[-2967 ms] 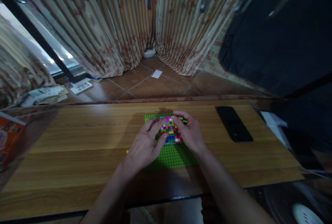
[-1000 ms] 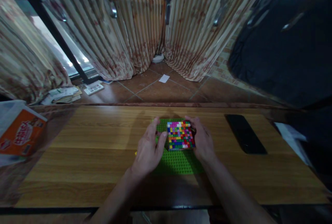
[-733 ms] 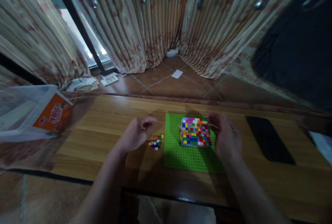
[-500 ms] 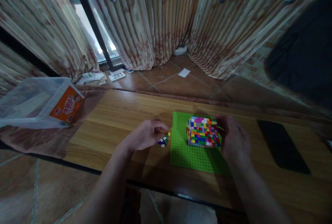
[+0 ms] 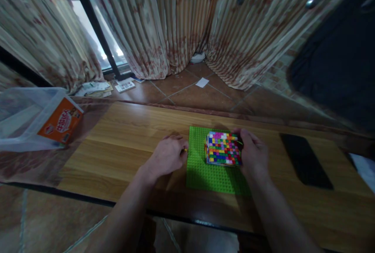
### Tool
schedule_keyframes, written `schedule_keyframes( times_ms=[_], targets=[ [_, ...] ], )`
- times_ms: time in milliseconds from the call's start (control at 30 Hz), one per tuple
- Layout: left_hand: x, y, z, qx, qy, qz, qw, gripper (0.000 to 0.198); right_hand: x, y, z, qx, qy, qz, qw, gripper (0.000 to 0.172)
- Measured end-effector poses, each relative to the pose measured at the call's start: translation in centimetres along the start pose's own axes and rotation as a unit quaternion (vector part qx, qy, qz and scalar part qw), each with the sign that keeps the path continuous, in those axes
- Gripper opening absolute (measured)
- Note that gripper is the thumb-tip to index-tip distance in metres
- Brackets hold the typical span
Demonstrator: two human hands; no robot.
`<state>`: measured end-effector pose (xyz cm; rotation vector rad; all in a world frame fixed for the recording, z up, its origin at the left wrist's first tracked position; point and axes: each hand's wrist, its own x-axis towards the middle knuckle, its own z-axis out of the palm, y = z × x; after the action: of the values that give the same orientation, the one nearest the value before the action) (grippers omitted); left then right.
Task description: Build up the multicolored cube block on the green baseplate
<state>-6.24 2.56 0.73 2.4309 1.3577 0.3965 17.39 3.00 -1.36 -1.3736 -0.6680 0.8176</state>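
Note:
A block of many-coloured toy bricks stands on the green studded baseplate. At the block's right end is my right hand, its fingers curled around that edge; a thin yellow-green bit shows by the fingertips. My left hand rests on the table just left of the baseplate, fingers bent and drawn together over the spot of the loose small bricks. Only a yellow brick peeks out at its fingertips. Whatever lies inside the left fingers is hidden.
A clear plastic bin with an orange label stands at the table's left end. To the right lie a black flat phone-like slab and a white sheet. Curtains hang beyond the table. A dark garment-like shape fills the upper right.
My left hand has closed down over the loose bricks, which were visible before. My right hand has come in against the block's right end. The whole view has shifted slightly.

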Motion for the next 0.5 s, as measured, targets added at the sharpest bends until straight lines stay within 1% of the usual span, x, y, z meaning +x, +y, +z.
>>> schedule_keyframes(
  times_ms=[200, 267, 400, 500],
  targets=[
    [0.2, -0.2, -0.2, -0.111, 0.039, 0.002, 0.993, 0.017, 0.2, -0.1, -0.2, 0.014, -0.009, -0.001, 1.000, 0.031],
    [0.4, 0.1, -0.1, -0.144, 0.070, 0.006, 0.987, 0.019, 0.3, -0.1, -0.2, 0.027, -0.006, -0.002, 1.000, 0.030],
    [1.0, 1.1, 0.4, -0.199, 0.156, 0.020, 0.967, 0.019, 0.4, -0.2, -0.1, 0.035, -0.005, 0.001, 0.999, 0.027],
    [1.6, 2.1, 1.0, -0.213, 0.191, 0.015, 0.958, 0.017, 0.4, -0.3, -0.1, 0.041, -0.002, 0.005, 0.999, 0.027]
  ],
)
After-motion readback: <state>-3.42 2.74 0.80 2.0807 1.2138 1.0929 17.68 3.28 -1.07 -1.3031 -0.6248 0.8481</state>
